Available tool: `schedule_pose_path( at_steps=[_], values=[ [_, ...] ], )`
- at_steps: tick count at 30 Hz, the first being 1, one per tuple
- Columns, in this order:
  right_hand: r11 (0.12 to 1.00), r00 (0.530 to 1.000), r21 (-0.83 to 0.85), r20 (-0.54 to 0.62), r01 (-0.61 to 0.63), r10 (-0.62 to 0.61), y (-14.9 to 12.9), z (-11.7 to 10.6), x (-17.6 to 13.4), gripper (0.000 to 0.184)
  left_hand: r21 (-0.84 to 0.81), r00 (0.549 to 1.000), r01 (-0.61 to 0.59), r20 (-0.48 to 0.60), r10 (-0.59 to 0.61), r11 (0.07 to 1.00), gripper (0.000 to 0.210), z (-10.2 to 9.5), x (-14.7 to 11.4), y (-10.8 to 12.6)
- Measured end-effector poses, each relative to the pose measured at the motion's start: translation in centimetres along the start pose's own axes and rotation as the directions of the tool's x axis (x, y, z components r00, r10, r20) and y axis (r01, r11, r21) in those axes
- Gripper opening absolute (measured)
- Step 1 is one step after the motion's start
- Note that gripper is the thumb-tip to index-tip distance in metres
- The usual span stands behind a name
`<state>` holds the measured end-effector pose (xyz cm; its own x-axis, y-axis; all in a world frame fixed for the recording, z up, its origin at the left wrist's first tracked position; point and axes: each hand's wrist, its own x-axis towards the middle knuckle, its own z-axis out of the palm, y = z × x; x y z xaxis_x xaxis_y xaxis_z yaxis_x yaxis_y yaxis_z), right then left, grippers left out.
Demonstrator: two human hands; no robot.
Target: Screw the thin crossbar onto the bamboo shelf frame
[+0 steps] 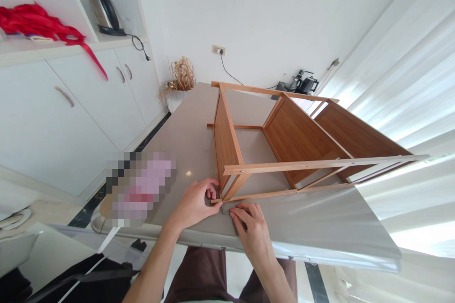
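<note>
Wood frame [284, 147] lay on its side on the grey counter [185, 137], a shelf unit of bamboo-coloured boards and thin rails, with its near corner right in front of me. My left hand [195, 204] was curled against that corner, fingers wrapped round the end of the lowest rail where it met the upright board, thumb tucked under; that grip looked closed on the rail end, though the fingertips were partly hidden behind the wood. My right hand [253, 233] rested flat just beside it, fingertips pressing a small grey piece [225, 209] down against the counter at the foot of the corner; those fingers lay together and bent, pinning rather than pinching, and I could not tell what the piece was. Both hands sat close to the counter's near edge, almost touching each other. I judged the risk lay in the frame's long reach: most of it stretched away from me towards the curtains [408, 80], so a hard push or twist at this one corner could swing the far end or strain the thin rail joints. The small piece might also slide from under my fingertips and drop off the edge, since the top looked smooth and glossy. A kettle [103, 9] and red cloth [46, 26] sat on a shelf well apart.
</note>
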<state>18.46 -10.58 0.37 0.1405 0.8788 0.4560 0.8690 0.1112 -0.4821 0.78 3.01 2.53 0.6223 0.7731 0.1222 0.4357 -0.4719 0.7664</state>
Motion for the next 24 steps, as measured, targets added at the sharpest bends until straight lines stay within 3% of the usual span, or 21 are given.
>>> schedule_pose_path(
  at_steps=[7, 24],
  values=[
    [0.991, 0.983, -0.031, 0.132, 0.132, -0.127, 0.3, -1.0, 1.0, 0.020, 0.021, 0.999, -0.032, 0.000, 0.032, 0.999, 0.034, 0.1, -0.1, -0.2],
    [0.952, 0.964, -0.182, 0.147, 0.248, -0.223, 0.4, -0.7, 1.1, 0.020, 0.020, 1.000, -0.015, 0.012, 0.015, 1.000, 0.035, 0.0, -0.1, 0.2]
  ],
)
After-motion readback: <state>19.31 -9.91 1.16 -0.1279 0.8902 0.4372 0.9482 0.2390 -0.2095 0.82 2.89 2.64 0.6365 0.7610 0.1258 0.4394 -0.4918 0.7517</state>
